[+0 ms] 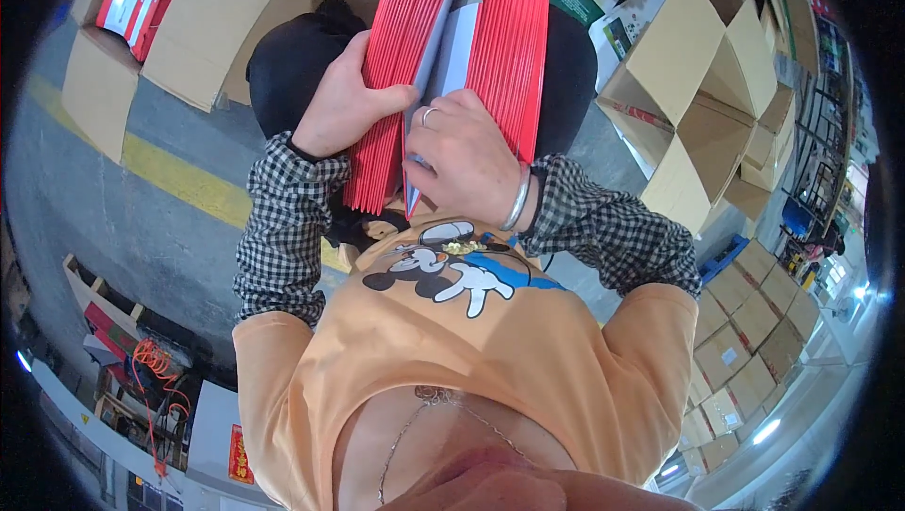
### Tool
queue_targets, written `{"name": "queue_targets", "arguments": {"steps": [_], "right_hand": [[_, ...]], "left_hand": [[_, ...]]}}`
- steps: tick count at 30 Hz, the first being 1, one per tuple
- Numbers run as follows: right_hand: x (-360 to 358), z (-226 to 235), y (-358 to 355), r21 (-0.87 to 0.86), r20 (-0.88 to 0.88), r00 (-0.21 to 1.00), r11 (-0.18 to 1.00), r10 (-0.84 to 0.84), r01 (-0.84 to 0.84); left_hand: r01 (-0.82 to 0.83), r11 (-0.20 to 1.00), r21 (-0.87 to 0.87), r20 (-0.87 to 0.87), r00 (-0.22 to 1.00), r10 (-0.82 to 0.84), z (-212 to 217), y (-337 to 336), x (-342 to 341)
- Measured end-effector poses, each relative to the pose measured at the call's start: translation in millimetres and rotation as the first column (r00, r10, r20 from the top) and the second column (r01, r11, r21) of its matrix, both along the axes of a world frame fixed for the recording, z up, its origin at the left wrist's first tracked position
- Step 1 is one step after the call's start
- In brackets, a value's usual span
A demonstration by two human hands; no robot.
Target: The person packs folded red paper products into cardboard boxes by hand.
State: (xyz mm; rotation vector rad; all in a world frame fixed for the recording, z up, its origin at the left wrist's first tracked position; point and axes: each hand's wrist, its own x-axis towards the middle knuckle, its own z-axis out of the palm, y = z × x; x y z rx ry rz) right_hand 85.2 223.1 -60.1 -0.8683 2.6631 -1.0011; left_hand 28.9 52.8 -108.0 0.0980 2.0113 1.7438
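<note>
In the head view, the left hand clamps the left red stack, thumb across its edges; beside it, the right hand curls at the gap, hiding whether it pinches a leaf. Beyond those fingers leans the right red stack. The pile seems parted, not rejoined. Both wrists angle inward, elbows wide.

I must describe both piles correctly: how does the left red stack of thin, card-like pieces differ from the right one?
The left red stack of thin, card-like pieces slants, lower end leftward; the right red stack runs nearly vertically in view. The left stack also reaches lower in view than the right stack. The bare left hand grips the left stack; the bare right hand partly covers the right stack. Both are red and layered.
</note>
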Motion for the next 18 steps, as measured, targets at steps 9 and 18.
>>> {"name": "queue_targets", "arguments": {"steps": [9, 18], "right_hand": [[2, 1, -7, 0.015, -0.033, 0.999, 0.999, -0.034, 0.034], [4, -1, -11, 0.053, -0.093, 0.996, 0.998, -0.013, 0.018]], "left_hand": [[0.009, 1.0, -0.014, -0.041, 0.999, -0.009, -6, -3, 1], [0.004, 0.999, 0.054, -0.011, 1.0, -0.004, -1, 1, 1]]}}
